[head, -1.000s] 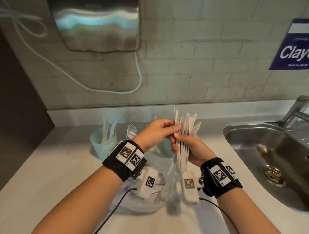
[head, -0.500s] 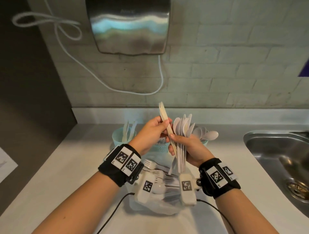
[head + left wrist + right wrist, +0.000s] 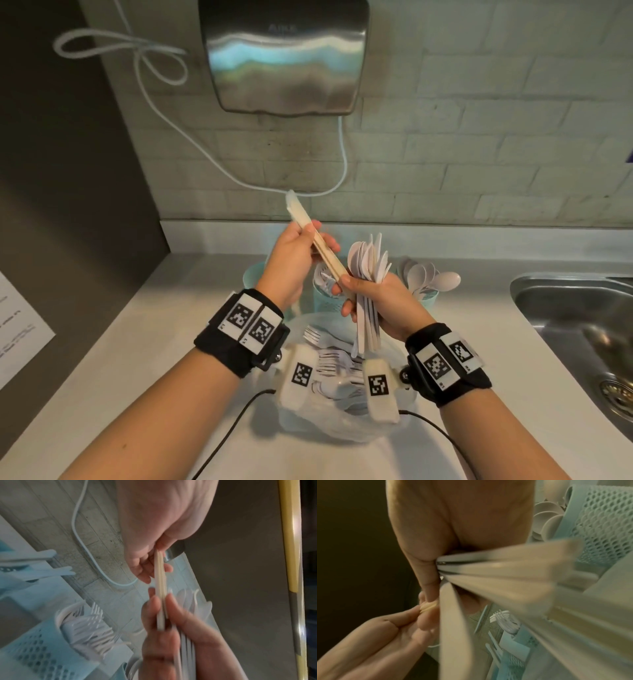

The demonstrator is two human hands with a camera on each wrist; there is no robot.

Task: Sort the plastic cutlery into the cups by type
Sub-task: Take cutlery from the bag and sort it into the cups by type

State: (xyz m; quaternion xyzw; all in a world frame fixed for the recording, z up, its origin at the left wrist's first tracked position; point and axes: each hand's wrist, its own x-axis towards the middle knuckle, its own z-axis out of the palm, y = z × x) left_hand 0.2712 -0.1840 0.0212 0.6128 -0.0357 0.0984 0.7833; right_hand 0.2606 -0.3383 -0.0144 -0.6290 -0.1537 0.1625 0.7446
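My left hand (image 3: 291, 263) pinches a thin stack of cream knives (image 3: 310, 233), tilted up and to the left above the cups. The stack's lower end still sits between the fingers of my right hand (image 3: 383, 301), as the left wrist view shows on the knife stack (image 3: 160, 591). That right hand also grips an upright bundle of white cutlery (image 3: 368, 263), whose handles (image 3: 505, 568) fan out in the right wrist view. Behind the hands stand teal cups: a fork cup (image 3: 323, 298), a spoon cup (image 3: 428, 301), and a third cup (image 3: 251, 274) mostly hidden by my left hand.
A clear plastic bag (image 3: 308, 431) with loose white forks lies on the counter under my wrists. A steel sink (image 3: 582, 329) is at the right, a sheet of paper (image 3: 17, 335) at the left edge. A hand dryer (image 3: 284, 54) and its white cable hang on the wall.
My left hand has drawn the knife stack up and left, tilting it away from the bundle in my right hand. The head view has swung left, so the sink sits further right.
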